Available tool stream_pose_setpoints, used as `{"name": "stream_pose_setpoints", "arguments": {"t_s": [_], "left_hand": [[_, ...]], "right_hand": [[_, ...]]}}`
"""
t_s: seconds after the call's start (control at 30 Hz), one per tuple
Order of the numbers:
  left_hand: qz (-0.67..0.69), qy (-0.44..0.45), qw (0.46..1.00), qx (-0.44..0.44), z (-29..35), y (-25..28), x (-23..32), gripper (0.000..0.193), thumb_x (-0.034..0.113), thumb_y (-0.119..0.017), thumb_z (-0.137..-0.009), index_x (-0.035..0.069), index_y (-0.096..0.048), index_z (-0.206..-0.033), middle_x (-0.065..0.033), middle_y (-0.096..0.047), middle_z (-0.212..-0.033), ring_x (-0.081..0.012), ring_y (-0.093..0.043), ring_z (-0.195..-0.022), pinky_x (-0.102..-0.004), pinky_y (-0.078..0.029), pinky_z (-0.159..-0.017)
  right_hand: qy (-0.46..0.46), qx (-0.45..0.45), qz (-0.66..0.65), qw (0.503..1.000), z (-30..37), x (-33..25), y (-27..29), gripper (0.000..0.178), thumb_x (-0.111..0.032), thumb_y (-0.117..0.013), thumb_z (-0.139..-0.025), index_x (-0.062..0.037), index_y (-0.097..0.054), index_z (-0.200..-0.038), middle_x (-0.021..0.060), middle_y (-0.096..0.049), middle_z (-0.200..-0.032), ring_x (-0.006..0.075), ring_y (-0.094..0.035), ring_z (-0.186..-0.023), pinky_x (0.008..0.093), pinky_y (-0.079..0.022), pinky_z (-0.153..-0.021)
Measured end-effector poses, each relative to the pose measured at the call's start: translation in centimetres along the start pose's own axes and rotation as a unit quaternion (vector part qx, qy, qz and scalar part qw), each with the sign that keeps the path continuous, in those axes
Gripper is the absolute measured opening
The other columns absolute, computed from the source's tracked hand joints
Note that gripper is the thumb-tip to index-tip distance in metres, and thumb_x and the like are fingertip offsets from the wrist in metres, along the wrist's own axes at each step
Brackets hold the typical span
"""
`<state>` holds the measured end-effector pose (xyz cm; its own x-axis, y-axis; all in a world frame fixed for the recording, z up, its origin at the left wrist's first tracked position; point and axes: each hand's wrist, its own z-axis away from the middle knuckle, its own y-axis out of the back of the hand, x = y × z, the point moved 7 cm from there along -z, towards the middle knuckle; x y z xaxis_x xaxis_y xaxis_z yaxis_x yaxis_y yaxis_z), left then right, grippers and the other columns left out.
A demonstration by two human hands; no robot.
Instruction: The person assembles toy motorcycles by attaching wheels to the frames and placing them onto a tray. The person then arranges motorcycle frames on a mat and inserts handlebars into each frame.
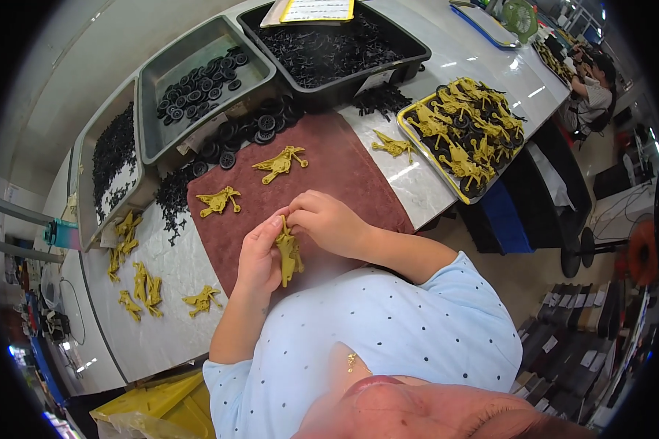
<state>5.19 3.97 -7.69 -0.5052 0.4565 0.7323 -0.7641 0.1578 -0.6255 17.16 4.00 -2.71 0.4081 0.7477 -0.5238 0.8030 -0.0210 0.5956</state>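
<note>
Close to my chest, a yellow plastic toy motorbike frame point(289, 257) stands upright in my left hand point(260, 252), whose fingers are closed round it. My right hand point(331, 222) pinches at the frame's upper end, its fingertips meeting my left thumb; any small part between them is hidden. Below my hands lies a brown-red cloth point(344, 172). Two more yellow frames rest on it, one at its left point(220, 201) and another farther back point(280, 164). Black toy wheels point(265, 130) lie heaped along the cloth's far left edge.
Grey bins hold black wheels point(205, 88) and small black parts point(329, 51); a narrower bin point(95, 219) stands left. A yellow-rimmed tray point(463, 196) at right is piled with yellow frames and black wheels. Loose yellow frames point(148, 287) lie at left. A person point(593, 91) sits far right.
</note>
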Motion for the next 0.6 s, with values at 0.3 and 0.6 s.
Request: {"name": "stream_pose_setpoints", "arguments": {"t_s": [0.3, 0.6], "left_hand": [[0.035, 0.065, 0.992, 0.099, -0.4, 4.0, -1.0, 0.03, 0.024, -0.052, -0.096, 0.001, -0.058, -0.114, -0.005, -0.061, -0.085, -0.0166, -0.061, -0.081, -0.0331, -0.053, -0.071], [-0.324, -0.098, 0.941, -0.004, -7.3, -1.5, 3.2, 0.028, 0.022, -0.05, -0.098, -0.001, -0.061, -0.108, -0.0085, -0.066, -0.084, -0.0142, -0.063, -0.077, -0.0258, -0.05, -0.07]], "right_hand": [[0.062, 0.156, 0.057, 0.984, 0.9, -3.2, 7.3, 0.021, 0.009, -0.063, -0.068, -0.0018, -0.058, -0.085, 0.01, -0.059, -0.094, 0.0282, -0.057, -0.084, 0.0351, -0.047, -0.07], [-0.391, 0.184, 0.301, 0.85, 10.2, 14.0, 16.0, 0.01, -0.005, -0.058, -0.086, 0.0016, -0.059, -0.093, 0.0201, -0.064, -0.084, 0.0367, -0.061, -0.078, 0.0411, -0.048, -0.069]]}}
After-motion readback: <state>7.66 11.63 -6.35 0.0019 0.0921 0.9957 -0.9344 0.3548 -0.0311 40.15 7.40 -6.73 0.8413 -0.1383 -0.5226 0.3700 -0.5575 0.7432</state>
